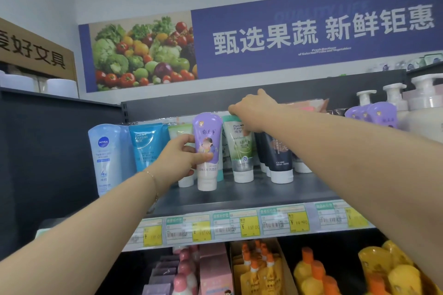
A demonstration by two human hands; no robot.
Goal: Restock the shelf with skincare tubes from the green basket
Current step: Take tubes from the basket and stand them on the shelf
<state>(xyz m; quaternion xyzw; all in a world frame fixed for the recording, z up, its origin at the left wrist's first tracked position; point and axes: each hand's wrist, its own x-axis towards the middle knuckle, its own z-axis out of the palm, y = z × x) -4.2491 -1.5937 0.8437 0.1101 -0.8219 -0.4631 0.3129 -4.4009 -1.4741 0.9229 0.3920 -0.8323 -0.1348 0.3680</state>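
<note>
Head view, shelf: I see a dark grey shelf (239,195) at about chest height, with a row of tubes standing cap-down along it.
Head view, left hand: my left hand (178,159) is closed around a purple tube (208,151), thumb across its front and fingers behind. The tube is upright, white cap at the bottom, at or just above the shelf board; I cannot tell whether it touches.
Head view, right hand: my right hand (254,110) reaches over the row, fingers curled down onto the top edge of a green tube (242,148). The palm hides the grip, so I cannot tell whether it pinches the tube or only rests on it.
Head view, neighbours left: a pale blue tube (106,155) stands at the row's left end, a teal tube (146,143) just beside it, and a white-green tube (181,132) partly hidden behind my left hand.
Head view, neighbours right: dark tubes (279,155) with white caps stand just right of the green one; purple bottles (374,115) and white pump bottles (393,96) stand further right.
Head view, shelf edge: yellow and green price labels (249,224) run along the front rail.
Head view, below: orange-capped pouches (259,270) and pink boxes (213,268) fill the lower shelf.
Head view, above: a blue banner (311,31) with vegetables hangs on the wall.
</note>
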